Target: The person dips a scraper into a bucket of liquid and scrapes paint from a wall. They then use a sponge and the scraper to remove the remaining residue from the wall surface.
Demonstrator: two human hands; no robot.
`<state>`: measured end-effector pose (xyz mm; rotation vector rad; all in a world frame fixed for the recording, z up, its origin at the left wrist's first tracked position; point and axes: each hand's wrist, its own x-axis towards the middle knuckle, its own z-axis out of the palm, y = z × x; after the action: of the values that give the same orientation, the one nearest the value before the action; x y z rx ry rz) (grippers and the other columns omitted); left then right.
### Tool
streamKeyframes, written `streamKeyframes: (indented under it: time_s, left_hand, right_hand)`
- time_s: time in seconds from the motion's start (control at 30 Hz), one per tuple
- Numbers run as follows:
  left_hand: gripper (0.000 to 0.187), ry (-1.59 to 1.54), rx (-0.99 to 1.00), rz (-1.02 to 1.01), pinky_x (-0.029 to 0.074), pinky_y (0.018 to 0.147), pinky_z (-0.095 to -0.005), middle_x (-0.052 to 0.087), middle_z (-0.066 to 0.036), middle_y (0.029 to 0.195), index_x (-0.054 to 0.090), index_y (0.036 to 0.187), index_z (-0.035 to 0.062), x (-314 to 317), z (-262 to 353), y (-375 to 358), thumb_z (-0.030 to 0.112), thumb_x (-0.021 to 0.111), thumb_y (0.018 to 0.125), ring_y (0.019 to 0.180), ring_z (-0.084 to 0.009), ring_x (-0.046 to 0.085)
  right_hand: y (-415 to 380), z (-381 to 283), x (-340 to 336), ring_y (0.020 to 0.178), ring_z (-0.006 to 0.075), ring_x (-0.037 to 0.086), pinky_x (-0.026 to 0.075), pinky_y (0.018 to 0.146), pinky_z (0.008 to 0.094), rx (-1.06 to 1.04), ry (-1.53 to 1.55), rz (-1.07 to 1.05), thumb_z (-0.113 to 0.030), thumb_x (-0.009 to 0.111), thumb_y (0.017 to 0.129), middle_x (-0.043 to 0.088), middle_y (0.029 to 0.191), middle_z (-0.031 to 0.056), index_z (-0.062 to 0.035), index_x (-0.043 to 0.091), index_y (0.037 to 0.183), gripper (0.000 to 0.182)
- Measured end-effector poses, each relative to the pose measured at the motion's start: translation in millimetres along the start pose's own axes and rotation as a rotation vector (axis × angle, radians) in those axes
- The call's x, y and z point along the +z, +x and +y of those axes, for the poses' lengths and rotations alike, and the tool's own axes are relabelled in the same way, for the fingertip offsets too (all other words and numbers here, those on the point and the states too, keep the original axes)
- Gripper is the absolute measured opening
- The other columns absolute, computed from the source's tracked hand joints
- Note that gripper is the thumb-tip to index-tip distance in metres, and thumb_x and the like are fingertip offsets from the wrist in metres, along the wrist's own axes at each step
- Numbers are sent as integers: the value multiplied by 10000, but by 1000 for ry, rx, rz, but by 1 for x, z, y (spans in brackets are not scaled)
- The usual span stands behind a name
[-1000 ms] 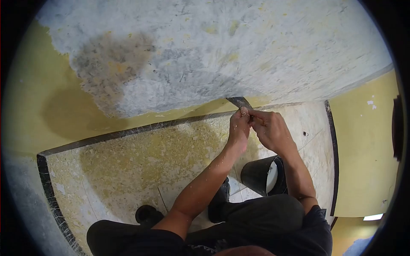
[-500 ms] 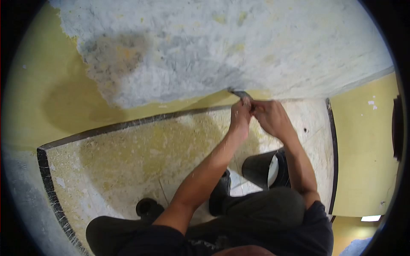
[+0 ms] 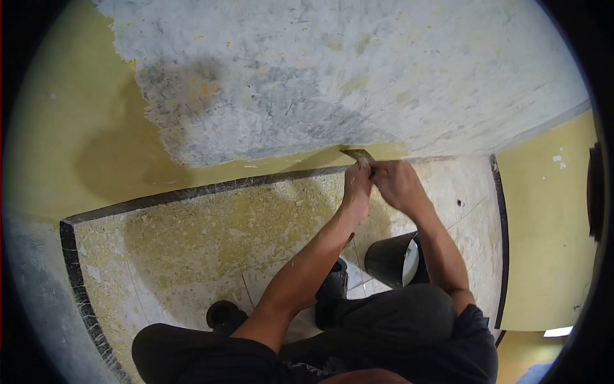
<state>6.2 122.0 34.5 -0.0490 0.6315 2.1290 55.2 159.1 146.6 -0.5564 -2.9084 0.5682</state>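
A scraper (image 3: 359, 155) with a flat metal blade reaches the low strip of yellow paint on the wall (image 3: 275, 89), just above the dark skirting. My left hand (image 3: 357, 189) is closed around it close to the blade. Beside it my right hand (image 3: 398, 184) grips the handle end, most of which the fingers hide. Above the blade the wall is stripped to patchy white and grey, with small yellow flecks left on it.
Paint flakes cover the tiled floor (image 3: 211, 237). A black bucket (image 3: 387, 261) with something whitish inside stands near my right forearm. Dark skirting (image 3: 211, 187) runs along the wall's foot. Another yellow wall (image 3: 543, 217) rises at the right.
The scraper and both hands have shifted slightly down, and the blade lies flatter across the yellow strip. The view has tilted a little. Both hands keep their grip.
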Motion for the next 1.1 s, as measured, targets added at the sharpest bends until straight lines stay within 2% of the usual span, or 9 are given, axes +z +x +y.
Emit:
streamKeyframes:
  time_s: [0.13, 0.2, 0.33, 0.4, 0.47, 0.53, 0.77, 1.0, 1.1]
  left_hand:
    - [332, -29, 63, -70, 371, 622, -263, 518, 8, 731, 565, 824, 53, -2, 11, -18, 292, 420, 1004, 669, -85, 445]
    - [345, 78, 53, -21, 370, 623, -262, 526, 3, 724, 575, 828, 44, 4, 16, -12, 293, 417, 1005, 667, -86, 447]
    - [256, -74, 15, -4, 445, 693, -273, 586, -35, 835, 572, 882, 38, 6, 24, -26, 217, 434, 1000, 782, -98, 540]
    - [239, 70, 54, -81, 461, 710, -288, 584, -37, 856, 561, 895, 41, -4, 21, -12, 201, 419, 1003, 785, -113, 552]
    - [232, -33, 139, -186, 458, 717, -290, 577, -30, 858, 554, 895, 44, -5, 19, -12, 192, 412, 1003, 784, -118, 548]
    - [302, -67, 46, 75, 358, 587, -260, 492, 8, 705, 540, 813, 44, 5, 23, -25, 235, 411, 1008, 643, -91, 420]
    - [313, 75, 89, 63, 356, 597, -259, 494, 14, 731, 559, 843, 46, -1, 25, -22, 276, 424, 1006, 664, -85, 426]
    - [290, -19, 22, 83, 386, 631, -265, 515, 5, 743, 571, 868, 48, -10, 21, -26, 263, 431, 1003, 681, -88, 448]
    - [294, -63, 136, -24, 382, 634, -267, 527, 2, 752, 572, 868, 50, -3, 26, -25, 270, 431, 1002, 693, -85, 450]
  right_hand:
    - [-11, -31, -8, 690, 439, 585, 477, 622, 449, -7, 90, 59, -31, 504, 744, 595, 720, 269, 55, 642, 984, 290]
    - [-7, -32, -15, 767, 349, 663, 501, 716, 363, 36, -30, -56, -83, 502, 791, 654, 800, 234, 47, 619, 1082, 339]
    - [-3, -31, -12, 748, 362, 651, 496, 704, 367, 27, -68, -31, -92, 515, 775, 649, 792, 237, 48, 624, 1070, 344]
    - [-3, -28, -11, 730, 364, 644, 493, 691, 370, -21, -35, -45, -83, 515, 760, 650, 783, 237, 51, 628, 1057, 344]
    - [-4, -41, -13, 737, 370, 642, 491, 692, 373, 0, -19, -42, -77, 516, 759, 644, 786, 241, 52, 627, 1053, 340]
    - [-10, -48, -13, 751, 381, 636, 488, 694, 379, 84, 18, -77, -64, 517, 756, 632, 791, 248, 56, 625, 1046, 331]
    - [-4, -45, -9, 775, 413, 616, 483, 686, 388, -82, -64, -29, -64, 532, 762, 616, 792, 263, 42, 628, 1036, 310]
    - [-1, -31, 4, 792, 405, 624, 492, 698, 395, -30, -111, -136, -67, 506, 779, 633, 799, 248, 31, 629, 1061, 323]
    - [-9, -53, -10, 796, 387, 639, 498, 707, 383, -21, -53, -64, -69, 497, 776, 647, 814, 237, 57, 624, 1055, 331]
